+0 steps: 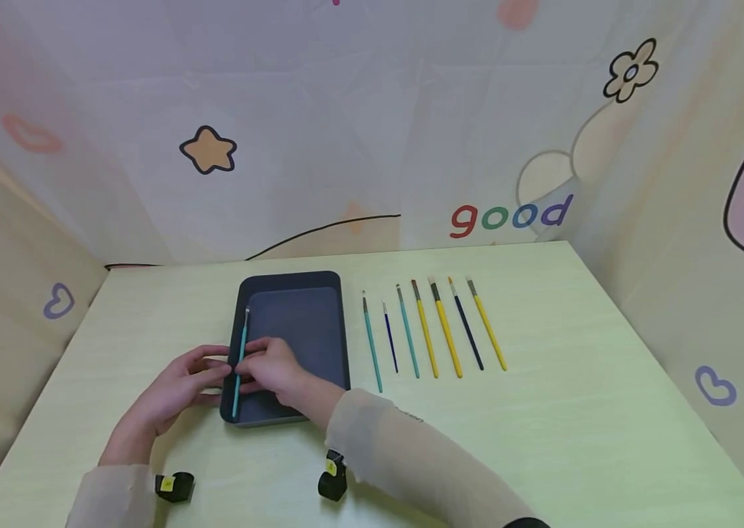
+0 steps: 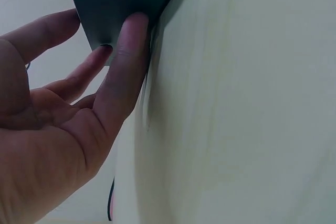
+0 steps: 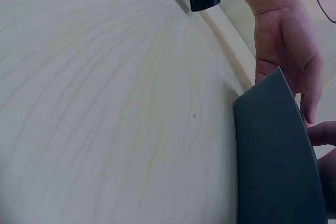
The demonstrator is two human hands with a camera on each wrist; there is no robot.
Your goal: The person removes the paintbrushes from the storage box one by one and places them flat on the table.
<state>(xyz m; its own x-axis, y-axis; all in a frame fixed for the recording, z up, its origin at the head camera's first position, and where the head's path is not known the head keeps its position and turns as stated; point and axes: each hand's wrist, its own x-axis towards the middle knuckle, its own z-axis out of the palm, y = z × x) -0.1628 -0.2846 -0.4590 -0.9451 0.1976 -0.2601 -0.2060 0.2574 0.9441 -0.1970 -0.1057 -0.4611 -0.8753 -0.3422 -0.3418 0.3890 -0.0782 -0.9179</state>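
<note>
A teal paintbrush [image 1: 236, 400] lies lengthwise along the left wall inside a dark grey tray [image 1: 306, 323], bristles toward the far end. My right hand [image 1: 275, 367] reaches over the tray and pinches the brush near its middle. On the outer left side, my left hand [image 1: 177, 385] touches the tray's wall and rim with its fingertips. The left wrist view has its thumb [image 2: 131, 35] against the tray's outer wall. In the right wrist view the tray's side hides most of the right fingers.
Several paintbrushes with teal, blue and yellow handles lie in a row right of the tray, among them a thick yellow paintbrush [image 1: 447, 330]. Small black wrist cameras sit by both sleeves. A printed curtain [image 1: 372, 147] hangs behind the pale table [image 1: 576, 411].
</note>
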